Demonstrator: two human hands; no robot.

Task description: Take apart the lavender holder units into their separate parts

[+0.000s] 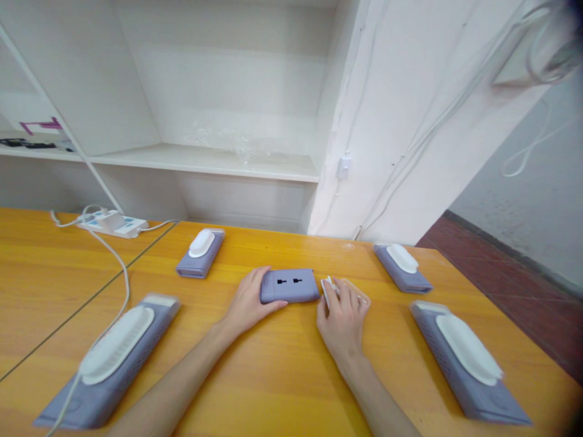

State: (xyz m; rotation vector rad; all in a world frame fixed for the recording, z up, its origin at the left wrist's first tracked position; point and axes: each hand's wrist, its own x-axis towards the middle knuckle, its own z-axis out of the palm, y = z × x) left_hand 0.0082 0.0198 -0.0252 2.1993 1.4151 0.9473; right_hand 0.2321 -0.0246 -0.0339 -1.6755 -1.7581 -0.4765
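A grey-purple plastic casing [294, 292] with two black keyhole-shaped slots lies on the wooden table in front of me. My left hand [248, 301] grips its left end, with the thumb along the near edge and the fingers behind. Just right of the casing, my right hand [342, 318] is closed around a flat white part [364, 298] with a pale, see-through look at its right side. The fingers cover much of that part, so its exact kind is hidden. A small gap separates it from the casing's right end.
Similar grey-purple units with white oval pieces on top stand around: far left [200, 254], near left [112, 358], far right [402, 267] and near right [469, 361]. A white power strip [113, 224] sits at the back left; its cable [126, 285] crosses the near-left unit. White shelves [204, 159] rise behind.
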